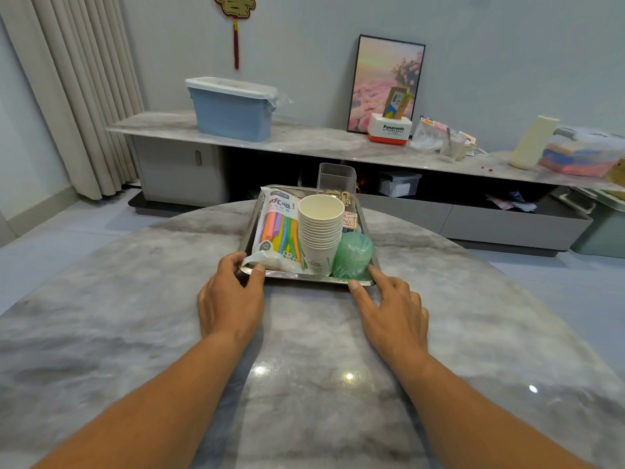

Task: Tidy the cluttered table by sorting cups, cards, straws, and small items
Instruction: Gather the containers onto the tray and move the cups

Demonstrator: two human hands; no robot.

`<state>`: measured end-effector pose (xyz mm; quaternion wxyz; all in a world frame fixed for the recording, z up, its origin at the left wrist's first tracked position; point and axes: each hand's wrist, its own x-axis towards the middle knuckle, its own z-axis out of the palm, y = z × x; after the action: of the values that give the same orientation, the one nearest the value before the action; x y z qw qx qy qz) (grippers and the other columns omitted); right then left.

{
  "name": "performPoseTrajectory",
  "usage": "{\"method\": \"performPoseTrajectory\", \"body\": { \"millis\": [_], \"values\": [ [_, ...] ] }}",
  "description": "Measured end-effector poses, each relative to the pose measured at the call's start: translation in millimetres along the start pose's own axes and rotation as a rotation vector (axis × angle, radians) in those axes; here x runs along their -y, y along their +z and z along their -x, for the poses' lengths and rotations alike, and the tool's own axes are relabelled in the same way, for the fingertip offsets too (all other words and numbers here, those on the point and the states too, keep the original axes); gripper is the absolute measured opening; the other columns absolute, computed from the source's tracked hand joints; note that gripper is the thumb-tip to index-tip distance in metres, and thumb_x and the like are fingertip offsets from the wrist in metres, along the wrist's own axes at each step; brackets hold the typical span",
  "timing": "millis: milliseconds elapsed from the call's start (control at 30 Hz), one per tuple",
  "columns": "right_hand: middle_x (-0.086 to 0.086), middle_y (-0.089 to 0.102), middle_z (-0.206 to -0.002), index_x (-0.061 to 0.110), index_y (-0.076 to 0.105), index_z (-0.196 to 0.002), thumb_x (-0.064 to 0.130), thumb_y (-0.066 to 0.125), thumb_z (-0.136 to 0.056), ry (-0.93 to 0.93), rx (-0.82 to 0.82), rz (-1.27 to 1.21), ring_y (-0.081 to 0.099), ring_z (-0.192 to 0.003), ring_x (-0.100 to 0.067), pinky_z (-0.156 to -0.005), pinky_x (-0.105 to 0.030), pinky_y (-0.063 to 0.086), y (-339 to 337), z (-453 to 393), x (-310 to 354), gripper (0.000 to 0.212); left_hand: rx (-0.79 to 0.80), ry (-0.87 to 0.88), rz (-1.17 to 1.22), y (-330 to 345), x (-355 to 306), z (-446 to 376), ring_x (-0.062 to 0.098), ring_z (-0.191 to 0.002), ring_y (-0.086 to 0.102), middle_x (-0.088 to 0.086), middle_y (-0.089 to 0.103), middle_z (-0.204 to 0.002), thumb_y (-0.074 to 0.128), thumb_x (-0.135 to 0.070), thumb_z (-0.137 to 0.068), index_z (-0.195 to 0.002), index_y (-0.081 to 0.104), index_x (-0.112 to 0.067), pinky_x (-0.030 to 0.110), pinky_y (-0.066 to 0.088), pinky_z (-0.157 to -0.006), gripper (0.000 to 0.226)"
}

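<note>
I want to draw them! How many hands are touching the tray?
2. The left hand holds the tray at its near left corner; the right hand touches its near right corner.

Two bare forearms enter from the lower edge of the view, one on each side. No sleeve shows on either arm; both are uncovered from the frame's edge down to the wrist. The left hand (pixel 231 301) wears no glove, ring, watch or band that can be seen. The right hand (pixel 392 311) is likewise ungloved, with no ring, watch or bracelet visible on it or its wrist. The fingernails that show on both hands are short and unpainted. Nothing of the person's clothing comes into view, and no other part of the body can be seen.
</note>
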<state>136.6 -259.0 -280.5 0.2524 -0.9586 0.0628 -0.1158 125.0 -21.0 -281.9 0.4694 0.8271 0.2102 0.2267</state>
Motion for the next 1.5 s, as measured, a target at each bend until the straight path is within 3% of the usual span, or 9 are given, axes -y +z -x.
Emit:
{"method": "performPoseTrajectory", "body": {
  "millis": [133, 267, 533, 700, 967, 1167, 1500],
  "values": [
    [0.015, 0.049, -0.148, 0.048, 0.036, -0.151, 0.075, 0.037, -0.093, -0.043, -0.015, -0.049, 0.043, -0.129, -0.019, -0.104, -0.04, 0.035, 1, 1, 0, 0.064, -0.056, -0.069, 0.048, 2, 1, -4, 0.02, -0.104, 0.062, -0.009, 0.069, -0.111, 0.059, -0.045, -0.096, -0.117, 0.058, -0.036, 0.047, 0.049, -0.097, 0.023],
    [0.007, 0.046, -0.151, 0.039, 0.028, -0.156, 0.073, 0.043, -0.092, 0.001, -0.048, -0.116, 0.042, -0.136, -0.02, -0.109, -0.042, 0.034, 2, 0, 0, 0.074, -0.091, -0.082, 0.063, 4, -1, -7, 0.016, -0.101, 0.06, -0.01, 0.067, -0.111, 0.059, -0.045, -0.096, -0.116, 0.063, -0.034, 0.045, 0.05, -0.096, 0.023],
    [0.004, 0.05, -0.148, 0.037, 0.035, -0.152, 0.073, 0.044, -0.091, 0.013, -0.056, -0.106, 0.044, -0.134, -0.023, -0.11, -0.043, 0.035, 6, -2, -2, 0.071, -0.17, -0.123, 0.11, 9, 2, -13, 0.015, -0.101, 0.063, -0.012, 0.067, -0.107, 0.056, -0.042, -0.098, -0.104, 0.061, -0.031, 0.043, 0.051, -0.09, 0.013],
    [0.003, 0.05, -0.147, 0.035, 0.035, -0.153, 0.074, 0.045, -0.09, 0.019, -0.052, -0.098, 0.044, -0.133, -0.024, -0.11, -0.043, 0.036, 6, -2, -3, 0.075, -0.164, -0.105, 0.102, 9, 0, -9, 0.016, -0.105, 0.062, -0.015, 0.065, -0.109, 0.049, -0.044, -0.101, -0.117, 0.056, -0.031, 0.044, 0.048, -0.097, 0.022],
    [0.002, 0.051, -0.146, 0.038, 0.036, -0.153, 0.084, 0.04, -0.084, 0.035, -0.03, -0.063, 0.044, -0.133, -0.025, -0.109, -0.043, 0.036, 7, -5, -3, 0.083, -0.098, -0.099, 0.012, 7, -8, -6, 0.023, -0.122, 0.055, -0.008, 0.063, -0.133, 0.034, -0.044, -0.105, -0.145, 0.045, -0.031, 0.042, 0.034, -0.113, 0.043],
    [0.003, 0.049, -0.148, 0.043, 0.033, -0.154, 0.087, 0.038, -0.083, 0.038, -0.018, -0.044, 0.044, -0.134, -0.026, -0.109, -0.044, 0.037, 7, -5, -3, 0.083, -0.034, -0.064, -0.099, 7, -9, -7, 0.031, -0.131, 0.048, 0.005, 0.055, -0.146, 0.024, -0.042, -0.106, -0.155, 0.033, -0.03, 0.041, 0.026, -0.116, 0.051],
    [0.001, 0.044, -0.151, 0.044, 0.029, -0.155, 0.088, 0.037, -0.083, 0.053, 0.006, -0.015, 0.04, -0.135, -0.027, -0.11, -0.043, 0.034, 3, -3, 0, 0.085, 0.105, 0.007, -0.282, 9, -6, -12, 0.026, -0.129, 0.048, 0.007, 0.06, -0.137, 0.023, -0.043, -0.104, -0.159, 0.017, -0.022, 0.042, 0.022, -0.115, 0.059]
  ]
}}
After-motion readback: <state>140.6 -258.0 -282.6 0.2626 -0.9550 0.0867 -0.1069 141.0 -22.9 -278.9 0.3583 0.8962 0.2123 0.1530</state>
